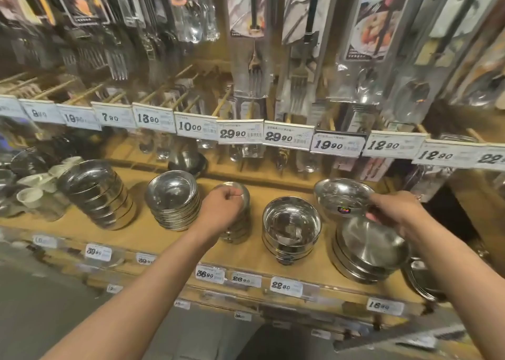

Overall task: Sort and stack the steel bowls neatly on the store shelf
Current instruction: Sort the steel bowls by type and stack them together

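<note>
Several stacks of steel bowls stand on the wooden shelf point(153, 231). My left hand point(222, 209) pinches the rim of the top small bowl point(235, 189) of a narrow stack at the middle. My right hand point(396, 209) grips the rim of a wide bowl point(338, 198) with a small sticker, held tilted above the large bowl stack point(366, 253) at the right. Between my hands sits a deep bowl stack point(291, 227). To the left stand a shallow bowl stack point(172, 198) and a tall leaning stack point(95, 193).
Price tags point(288, 137) line the rail above the bowls, with packed forks and spoons point(254, 70) hanging behind. White cups point(30, 195) lie at the far left. A dark bowl point(188, 160) sits at the shelf's back. More steel ware point(420, 277) lies at the right edge.
</note>
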The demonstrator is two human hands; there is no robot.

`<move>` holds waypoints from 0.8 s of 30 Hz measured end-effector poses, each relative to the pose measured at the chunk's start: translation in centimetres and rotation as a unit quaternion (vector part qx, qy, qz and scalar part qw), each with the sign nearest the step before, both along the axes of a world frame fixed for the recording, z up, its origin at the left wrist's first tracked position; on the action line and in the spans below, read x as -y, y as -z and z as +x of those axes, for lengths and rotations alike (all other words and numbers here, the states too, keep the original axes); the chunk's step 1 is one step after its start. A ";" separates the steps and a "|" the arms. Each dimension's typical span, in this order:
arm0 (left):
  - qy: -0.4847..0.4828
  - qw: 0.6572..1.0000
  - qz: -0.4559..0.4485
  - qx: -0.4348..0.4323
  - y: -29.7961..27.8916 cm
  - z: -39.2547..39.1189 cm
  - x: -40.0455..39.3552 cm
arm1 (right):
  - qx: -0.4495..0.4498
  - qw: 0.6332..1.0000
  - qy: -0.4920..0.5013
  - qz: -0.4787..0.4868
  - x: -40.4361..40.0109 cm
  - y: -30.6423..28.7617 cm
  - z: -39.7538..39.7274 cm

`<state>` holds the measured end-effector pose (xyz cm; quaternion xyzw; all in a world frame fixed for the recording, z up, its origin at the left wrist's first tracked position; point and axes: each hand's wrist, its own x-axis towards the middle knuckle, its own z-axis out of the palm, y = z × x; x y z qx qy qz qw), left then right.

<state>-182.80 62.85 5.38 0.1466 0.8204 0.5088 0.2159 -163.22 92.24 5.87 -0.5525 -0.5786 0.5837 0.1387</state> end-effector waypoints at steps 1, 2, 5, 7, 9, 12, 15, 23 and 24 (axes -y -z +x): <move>0.020 1.000 0.001 0.003 -0.2 -0.4 -0.3 | 0.011 1.000 0.001 0.012 1.2 -0.8 0.5; 0.037 0.999 0.003 0.008 -0.4 -0.8 -0.4 | 0.011 1.000 0.007 0.023 2.6 -1.5 0.8; 0.084 0.996 0.009 0.022 -0.8 -2.5 0.5 | -0.025 0.998 0.030 0.041 7.2 -3.2 0.9; 0.098 0.994 0.021 0.039 -0.7 -4.0 1.7 | -0.044 0.997 0.040 0.050 10.2 -3.8 0.6; 0.108 0.992 0.039 0.056 -0.8 -5.3 3.2 | -0.055 0.997 0.043 0.031 12.9 -4.1 0.3; 0.134 0.986 0.062 0.074 -0.9 -6.6 5.7 | -0.078 0.996 0.039 -0.021 16.5 -4.3 -0.7; 0.087 0.990 0.055 0.093 -1.0 -8.0 8.5 | -0.097 0.994 0.018 -0.053 19.1 -4.1 -2.5; -0.063 0.993 0.069 0.078 -1.3 -10.8 17.8 | -0.123 0.987 -0.077 -0.065 23.7 -2.9 -8.7; -0.082 0.991 0.074 0.081 -1.4 -11.2 19.0 | -0.133 0.985 -0.078 -0.074 24.2 -2.6 -9.5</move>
